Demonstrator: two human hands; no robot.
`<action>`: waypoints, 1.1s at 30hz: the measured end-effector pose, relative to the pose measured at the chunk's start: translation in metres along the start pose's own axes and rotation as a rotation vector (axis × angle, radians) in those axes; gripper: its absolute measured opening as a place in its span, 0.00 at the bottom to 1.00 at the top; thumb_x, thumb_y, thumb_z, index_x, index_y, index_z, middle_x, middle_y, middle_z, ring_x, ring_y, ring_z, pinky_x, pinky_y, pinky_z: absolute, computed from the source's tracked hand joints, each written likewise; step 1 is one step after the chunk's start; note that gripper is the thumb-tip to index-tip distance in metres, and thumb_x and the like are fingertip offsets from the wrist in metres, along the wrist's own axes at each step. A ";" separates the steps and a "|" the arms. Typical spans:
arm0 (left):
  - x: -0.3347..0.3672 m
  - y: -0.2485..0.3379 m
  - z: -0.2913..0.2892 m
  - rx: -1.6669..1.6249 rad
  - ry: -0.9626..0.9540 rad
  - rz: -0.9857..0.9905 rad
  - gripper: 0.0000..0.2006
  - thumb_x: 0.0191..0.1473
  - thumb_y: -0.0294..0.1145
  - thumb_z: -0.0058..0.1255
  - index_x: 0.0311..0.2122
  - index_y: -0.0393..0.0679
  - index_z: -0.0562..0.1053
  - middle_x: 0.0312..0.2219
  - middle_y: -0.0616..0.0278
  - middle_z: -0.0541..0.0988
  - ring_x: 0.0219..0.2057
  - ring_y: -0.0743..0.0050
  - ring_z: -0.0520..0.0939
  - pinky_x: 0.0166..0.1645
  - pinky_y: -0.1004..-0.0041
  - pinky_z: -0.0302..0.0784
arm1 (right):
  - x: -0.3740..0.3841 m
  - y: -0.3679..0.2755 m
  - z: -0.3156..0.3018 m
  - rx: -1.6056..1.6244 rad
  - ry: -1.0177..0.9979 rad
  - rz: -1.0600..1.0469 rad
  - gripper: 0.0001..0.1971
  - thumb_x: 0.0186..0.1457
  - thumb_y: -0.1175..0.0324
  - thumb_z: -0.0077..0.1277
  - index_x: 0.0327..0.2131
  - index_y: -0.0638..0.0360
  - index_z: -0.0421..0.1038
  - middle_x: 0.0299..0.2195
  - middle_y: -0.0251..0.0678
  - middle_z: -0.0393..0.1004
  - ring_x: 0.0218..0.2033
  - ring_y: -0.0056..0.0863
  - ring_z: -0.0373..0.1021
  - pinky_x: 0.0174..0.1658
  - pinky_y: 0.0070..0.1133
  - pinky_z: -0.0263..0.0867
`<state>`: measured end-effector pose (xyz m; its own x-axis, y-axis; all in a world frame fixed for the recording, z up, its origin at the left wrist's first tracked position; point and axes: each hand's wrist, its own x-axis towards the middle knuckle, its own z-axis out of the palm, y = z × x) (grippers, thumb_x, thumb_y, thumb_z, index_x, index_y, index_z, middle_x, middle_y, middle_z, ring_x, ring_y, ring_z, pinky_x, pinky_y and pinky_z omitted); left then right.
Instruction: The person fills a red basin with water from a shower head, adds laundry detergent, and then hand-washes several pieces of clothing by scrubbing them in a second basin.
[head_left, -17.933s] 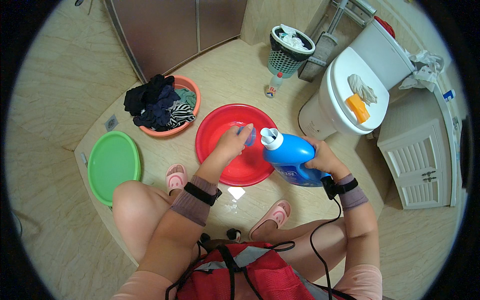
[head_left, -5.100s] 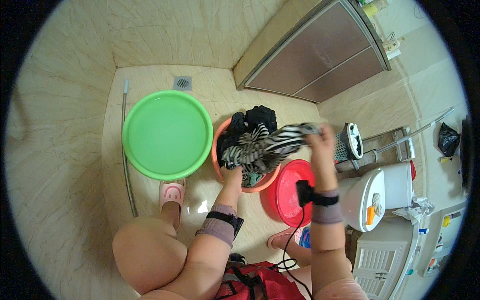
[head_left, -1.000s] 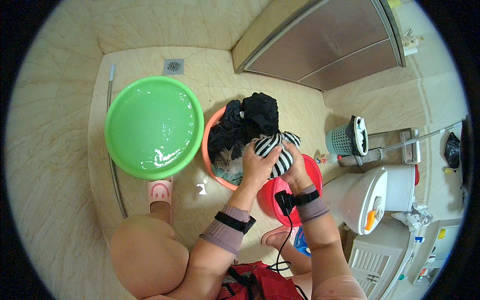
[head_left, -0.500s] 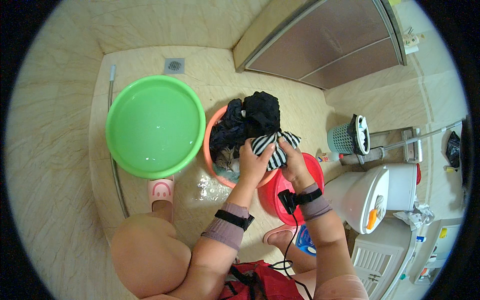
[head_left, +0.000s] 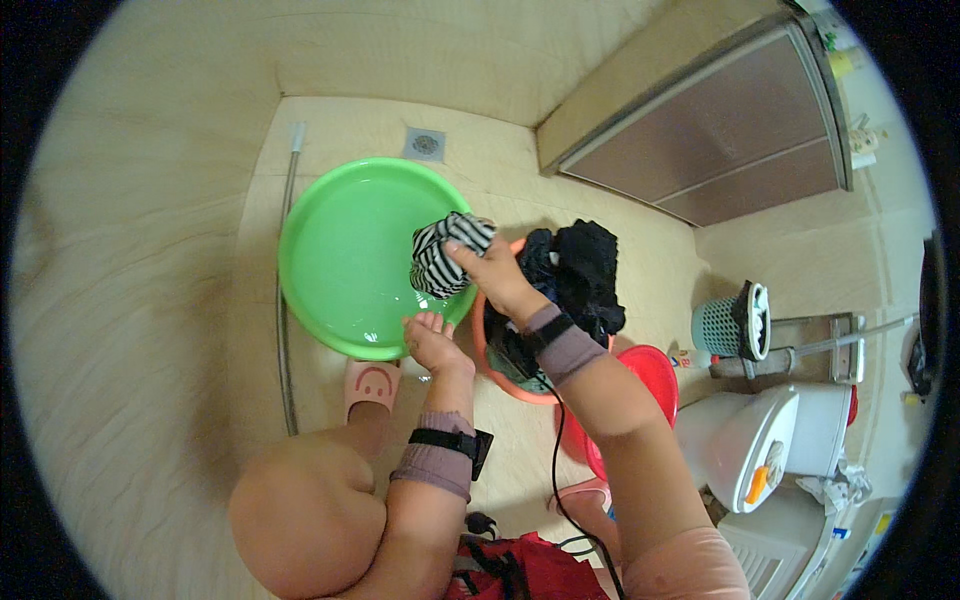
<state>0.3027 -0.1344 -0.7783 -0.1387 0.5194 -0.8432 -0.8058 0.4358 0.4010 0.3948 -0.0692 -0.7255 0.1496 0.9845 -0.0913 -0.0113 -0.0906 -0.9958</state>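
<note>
Bunched in my right hand (head_left: 490,268) is a black-and-white striped cloth (head_left: 440,252), held over the right side of a large green basin (head_left: 300,305) of water. Close to that basin's near rim, my left hand (head_left: 437,343) is open, palm turned up and fingers apart, with nothing in it. To the right stands an orange basin (head_left: 482,345) heaped with dark clothes (head_left: 585,270); my right forearm passes over part of it. Exactly which garment the striped cloth is, I cannot tell.
A red basin (head_left: 650,378) stands behind my right arm. Farther right are a teal waste basket (head_left: 715,325) and a white toilet (head_left: 750,450). A metal hose (head_left: 285,330) runs along the left wall, and a floor drain (head_left: 425,145) lies at the back.
The striped cloth has moved left from above the orange basin to over the green basin. My left hand has let go of it and shifted left; my right hand still holds it.
</note>
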 end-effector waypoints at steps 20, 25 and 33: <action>0.044 0.044 -0.020 0.116 0.160 0.167 0.18 0.59 0.51 0.35 0.40 0.48 0.68 0.34 0.72 0.69 0.32 0.78 0.65 0.36 0.74 0.59 | 0.040 0.091 0.065 -1.410 -0.610 0.310 0.32 0.46 0.73 0.51 0.57 0.43 0.56 0.50 0.49 0.64 0.52 0.44 0.64 0.52 0.36 0.62; 0.030 0.048 -0.010 -0.048 -0.106 -0.004 0.28 0.57 0.53 0.38 0.55 0.44 0.58 0.51 0.59 0.65 0.49 0.66 0.69 0.54 0.66 0.63 | 0.017 0.074 0.021 -0.360 -0.321 0.363 0.27 0.37 0.79 0.58 0.46 0.63 0.65 0.37 0.39 0.73 0.38 0.26 0.69 0.44 0.23 0.67; -0.024 0.028 0.033 -0.120 -0.577 -0.339 0.46 0.47 0.52 0.57 0.62 0.49 0.42 0.55 0.52 0.61 0.51 0.57 0.70 0.49 0.59 0.74 | -0.083 -0.080 -0.059 0.030 -0.194 0.303 0.19 0.41 0.80 0.56 0.41 0.60 0.67 0.35 0.26 0.72 0.38 0.17 0.67 0.45 0.18 0.63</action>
<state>0.3021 -0.1106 -0.7350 0.4356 0.6922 -0.5755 -0.8135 0.5763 0.0773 0.4412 -0.1529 -0.6385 -0.0554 0.9242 -0.3779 -0.0560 -0.3807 -0.9230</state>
